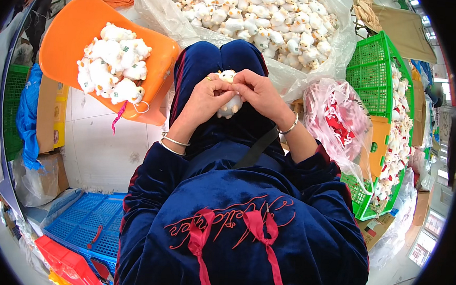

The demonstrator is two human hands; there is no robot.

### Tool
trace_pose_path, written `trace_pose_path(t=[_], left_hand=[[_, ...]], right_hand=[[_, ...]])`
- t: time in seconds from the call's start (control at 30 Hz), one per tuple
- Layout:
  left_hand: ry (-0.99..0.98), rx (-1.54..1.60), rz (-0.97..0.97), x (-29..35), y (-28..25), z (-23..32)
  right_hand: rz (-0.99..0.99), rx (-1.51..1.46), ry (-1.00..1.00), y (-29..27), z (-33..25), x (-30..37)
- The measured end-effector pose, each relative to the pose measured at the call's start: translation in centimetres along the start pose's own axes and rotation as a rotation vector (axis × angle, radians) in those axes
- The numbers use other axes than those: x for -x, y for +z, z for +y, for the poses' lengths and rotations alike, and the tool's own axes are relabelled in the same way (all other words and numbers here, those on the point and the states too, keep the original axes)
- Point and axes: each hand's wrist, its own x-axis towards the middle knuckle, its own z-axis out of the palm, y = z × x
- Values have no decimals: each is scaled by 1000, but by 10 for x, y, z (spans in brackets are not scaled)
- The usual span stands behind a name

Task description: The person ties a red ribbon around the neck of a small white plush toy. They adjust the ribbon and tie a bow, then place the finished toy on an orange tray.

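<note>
A small white plush toy (230, 107) with orange-yellow bits on its head rests upright between my thighs, over dark blue velvet trousers (199, 62). My left hand (208, 96) closes around its left side, thumb and fingers at the neck. My right hand (262, 95) pinches at the same neck from the other side, its fingertips meeting those of the left. Whatever thin thing may lie between the fingertips is hidden. To the left, an orange plastic chair (62, 38) bears a pile of similar white plush toys (115, 57); a pink ribbon (118, 118) hangs off its front edge.
Ahead lies a big clear plastic bag (160, 8) full of white plush toys (267, 19). On the right are a plastic bag with red ribbons (339, 120) and a green crate (368, 72) of toys. Blue crates (90, 220) and a red bin (66, 263) stand lower left.
</note>
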Motion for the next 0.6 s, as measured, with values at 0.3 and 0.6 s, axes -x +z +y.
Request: trace_pose_path(t=[0.3, 0.6], left_hand=[[24, 2, -41, -3, -2, -9], [-56, 15, -86, -3, -5, -4]], right_hand=[[-208, 67, -52, -20, 3, -3], [-125, 209, -1, -12, -14, 1]])
